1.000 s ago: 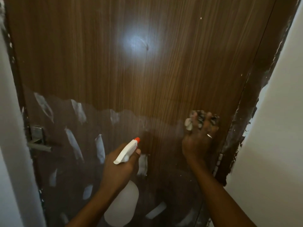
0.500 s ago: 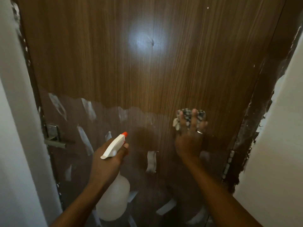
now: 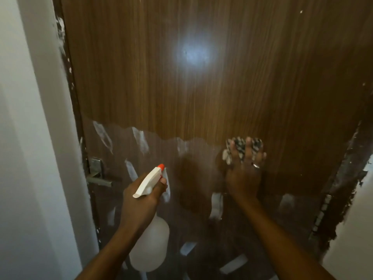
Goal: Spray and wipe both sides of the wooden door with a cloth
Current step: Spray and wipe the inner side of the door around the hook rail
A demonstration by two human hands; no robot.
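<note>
Left hand (image 3: 141, 197) fingers curled round white plastic spray bottle (image 3: 150, 245); right hand (image 3: 243, 174) fingers spread, pressing speckled grey cloth (image 3: 241, 147) on glossy brown wood-grain door (image 3: 201, 87); metal lever handle (image 3: 99, 178) left.

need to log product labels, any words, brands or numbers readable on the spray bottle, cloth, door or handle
None readable.
The spray bottle in the left hand shows plain white plastic, no label in view.
The cloth under the right hand has only a speckled pattern.
The wooden door and its handle show no writing.
</note>
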